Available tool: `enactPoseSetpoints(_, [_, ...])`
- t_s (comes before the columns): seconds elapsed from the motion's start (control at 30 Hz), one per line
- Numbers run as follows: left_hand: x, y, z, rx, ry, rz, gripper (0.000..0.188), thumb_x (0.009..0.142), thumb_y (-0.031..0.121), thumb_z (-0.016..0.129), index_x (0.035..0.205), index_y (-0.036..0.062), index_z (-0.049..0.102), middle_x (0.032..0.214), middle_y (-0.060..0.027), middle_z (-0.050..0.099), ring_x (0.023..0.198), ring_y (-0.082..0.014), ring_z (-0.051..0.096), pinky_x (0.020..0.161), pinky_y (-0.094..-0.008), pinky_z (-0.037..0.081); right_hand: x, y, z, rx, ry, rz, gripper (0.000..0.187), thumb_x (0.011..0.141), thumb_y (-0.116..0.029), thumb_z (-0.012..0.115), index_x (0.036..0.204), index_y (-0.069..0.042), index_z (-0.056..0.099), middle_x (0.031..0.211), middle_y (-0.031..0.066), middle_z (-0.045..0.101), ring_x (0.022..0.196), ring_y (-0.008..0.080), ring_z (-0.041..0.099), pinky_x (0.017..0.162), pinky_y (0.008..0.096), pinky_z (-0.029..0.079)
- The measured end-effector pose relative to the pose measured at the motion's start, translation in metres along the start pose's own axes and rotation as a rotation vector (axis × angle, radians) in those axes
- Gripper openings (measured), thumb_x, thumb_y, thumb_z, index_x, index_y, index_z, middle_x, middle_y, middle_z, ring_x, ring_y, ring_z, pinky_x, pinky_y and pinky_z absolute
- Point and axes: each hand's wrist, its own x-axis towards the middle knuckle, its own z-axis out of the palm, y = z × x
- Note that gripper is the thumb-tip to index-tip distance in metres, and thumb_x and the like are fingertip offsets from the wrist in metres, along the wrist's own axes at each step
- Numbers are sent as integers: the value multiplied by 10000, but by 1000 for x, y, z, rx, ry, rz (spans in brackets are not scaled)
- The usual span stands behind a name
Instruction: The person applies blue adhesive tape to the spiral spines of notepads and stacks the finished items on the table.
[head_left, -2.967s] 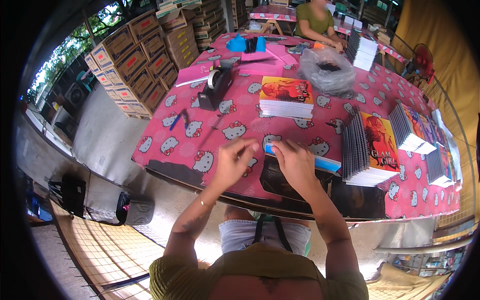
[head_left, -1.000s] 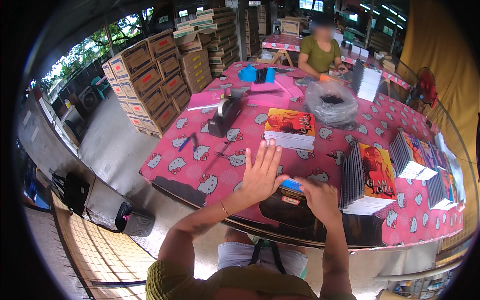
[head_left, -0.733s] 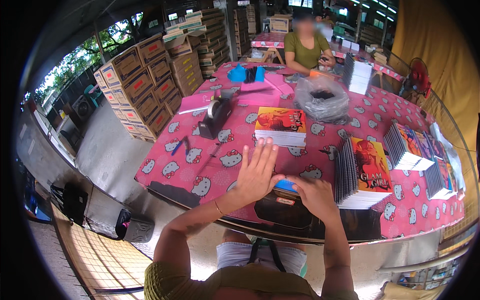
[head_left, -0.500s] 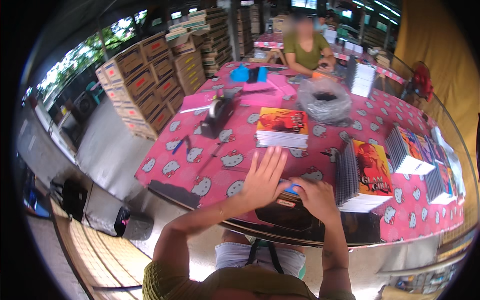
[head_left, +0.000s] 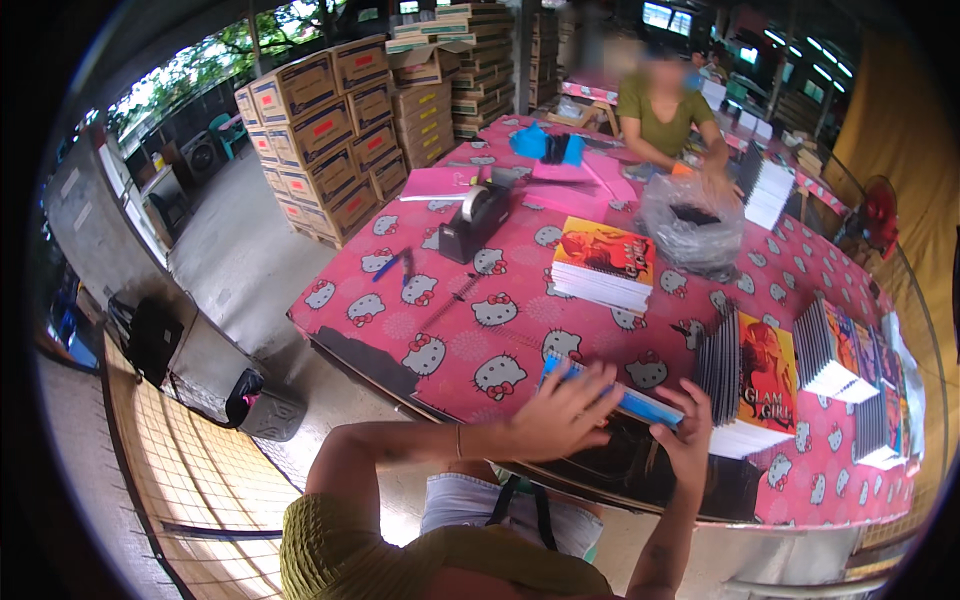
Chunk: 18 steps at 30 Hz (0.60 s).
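Note:
A thin notebook with a blue cover (head_left: pixel 650 408) stands tilted at the table's front edge, seen mostly along its edge. My right hand (head_left: pixel 688 430) grips its right end between thumb and fingers. Across its left part reaches my left hand (head_left: pixel 568 410), fingers stretched out and slightly blurred, touching or just over the upper edge. Beyond them a loose wire coil (head_left: pixel 455 302) lies on the pink patterned cloth. A stack of notebooks with red and yellow covers (head_left: pixel 605 262) lies ahead, and a taller spiral-bound stack (head_left: pixel 765 385) stands close to my right hand.
A black tape dispenser (head_left: pixel 475 220) and a blue-handled tool (head_left: pixel 388 265) are at the left. A clear plastic bag (head_left: pixel 690 225) sits farther back, near a co-worker (head_left: pixel 668 110). More spiral-bound stacks (head_left: pixel 840 355) stand at the right; stacked cartons (head_left: pixel 325 140) rise beyond the table.
My left hand has come down from the cloth to the blue notebook. The notebook now shows more, with my right hand at its right end. The view has shifted left.

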Motion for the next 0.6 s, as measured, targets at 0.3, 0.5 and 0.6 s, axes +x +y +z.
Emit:
enactPoseSetpoints(0.3, [15,-1,7,119,-88,86,705,898,524,625,1364,1,539,1469,-207,488,1376,-360,452,1132,-633,275,-15,46,19,-134,199,-1,221,852,-59,802,1038,27,719,911,67,749,825,91,661,771,250,526])
enactPoseSetpoints(0.5, [52,-19,-5,315,-37,-93,842,908,556,585,1479,-36,404,1560,-242,375,1468,-382,340,1141,-603,275,-5,43,44,-14,143,43,233,861,-71,800,1052,13,698,928,58,741,831,78,655,768,259,534])
enactPoseSetpoints(0.6, [12,-1,5,109,-193,48,820,933,534,565,1482,-52,395,1566,-247,368,1475,-377,329,1153,-603,250,-10,50,41,-4,133,42,235,868,-75,797,1049,-4,666,924,34,721,834,67,639,760,248,522])
